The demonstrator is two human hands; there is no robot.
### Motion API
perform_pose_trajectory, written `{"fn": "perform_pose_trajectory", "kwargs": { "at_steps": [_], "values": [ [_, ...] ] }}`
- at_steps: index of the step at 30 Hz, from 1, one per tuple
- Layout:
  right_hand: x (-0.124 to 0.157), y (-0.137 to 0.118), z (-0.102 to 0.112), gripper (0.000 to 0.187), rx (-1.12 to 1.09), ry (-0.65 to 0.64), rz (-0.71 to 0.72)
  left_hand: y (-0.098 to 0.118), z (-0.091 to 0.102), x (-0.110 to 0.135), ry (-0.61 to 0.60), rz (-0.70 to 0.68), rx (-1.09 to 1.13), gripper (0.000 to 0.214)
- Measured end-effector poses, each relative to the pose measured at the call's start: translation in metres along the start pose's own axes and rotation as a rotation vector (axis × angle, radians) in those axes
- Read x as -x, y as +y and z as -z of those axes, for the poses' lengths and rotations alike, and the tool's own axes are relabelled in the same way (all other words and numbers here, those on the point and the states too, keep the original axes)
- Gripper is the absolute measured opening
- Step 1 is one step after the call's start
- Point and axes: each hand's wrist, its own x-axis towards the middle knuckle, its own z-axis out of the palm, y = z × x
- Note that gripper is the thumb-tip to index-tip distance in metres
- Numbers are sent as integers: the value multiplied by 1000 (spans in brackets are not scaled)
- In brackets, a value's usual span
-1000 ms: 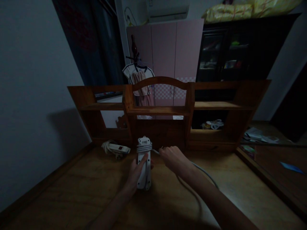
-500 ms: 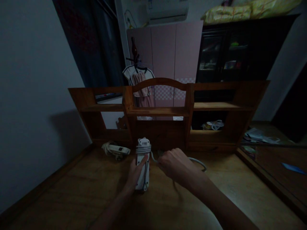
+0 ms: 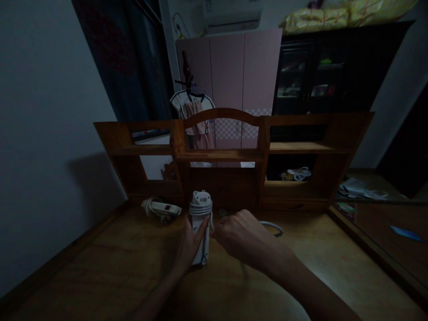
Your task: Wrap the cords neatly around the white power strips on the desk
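Observation:
A white power strip [image 3: 201, 198] stands on end or tilts up from the wooden desk, its underside facing me. My left hand [image 3: 193, 238] is closed round its middle, thumb across the face. Several turns of grey-white cord [image 3: 200, 208] wrap the strip's upper end. From there the cord runs to my right hand [image 3: 237, 229], whose fist is closed on it just right of the strip. The loose cord [image 3: 272, 225] curves out beyond that hand over the desk. To the left lies a second power strip [image 3: 165, 208] with its own cord bundled at one end.
A wooden shelf unit [image 3: 220, 155] spans the back of the desk [image 3: 110, 267]. A white wall [image 3: 50, 156] borders the left side, and a raised edge [image 3: 374, 254] runs along the right. Clothes [image 3: 194, 111] hang behind, before a pink wardrobe [image 3: 230, 67].
My right hand has shifted slightly left, closer to the strip, with the cord in it. The strip has turned a little in my left hand, and the loose cord has drawn slightly left.

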Motion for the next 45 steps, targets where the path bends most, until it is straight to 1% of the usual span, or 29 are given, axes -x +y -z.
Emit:
{"fn": "perform_pose_trajectory", "kwargs": {
  "at_steps": [4,7,9,11,15,18,21,24,26,30,34,37,40,43,45],
  "values": [
    [-2,-1,-2,19,-3,-22,16,-1,-1,0,-41,-15,46,49],
    [-1,-4,-2,16,-7,-34,36,-4,-2,1,-38,-17,37,54],
    [0,-8,-2,17,-7,-25,61,-5,-2,2,-12,-1,11,57],
    [0,-12,-3,19,-9,-14,78,-3,-2,4,-11,-8,-9,58],
    [-3,-16,-5,26,-6,15,75,1,0,7,-71,-72,3,54],
    [-10,-14,-6,31,22,33,64,0,-1,9,-101,-102,-32,50],
    [-16,-10,-8,26,32,17,21,-3,-3,14,-147,-177,-109,45],
    [-17,-5,-13,17,25,-23,-82,-3,-4,23,-223,-300,-147,45],
    [-16,-3,-17,15,37,-67,-119,-2,-3,27,-269,-336,-153,47],
    [-14,-1,-22,15,68,-109,-156,1,-3,30,-314,-342,-143,52],
    [-16,2,-26,19,96,-78,-183,2,-5,27,-302,-310,-122,51],
    [-17,6,-30,20,118,-23,-174,4,-7,25,-295,-290,-130,52],
    [-17,12,-31,18,121,-2,-148,6,-10,24,-289,-260,-138,55],
    [-18,19,-29,19,106,-11,-127,7,-15,25,-313,-198,-109,59],
    [-18,24,-27,22,105,-11,-139,4,-18,27,-344,-171,-90,65]
  ]
}}
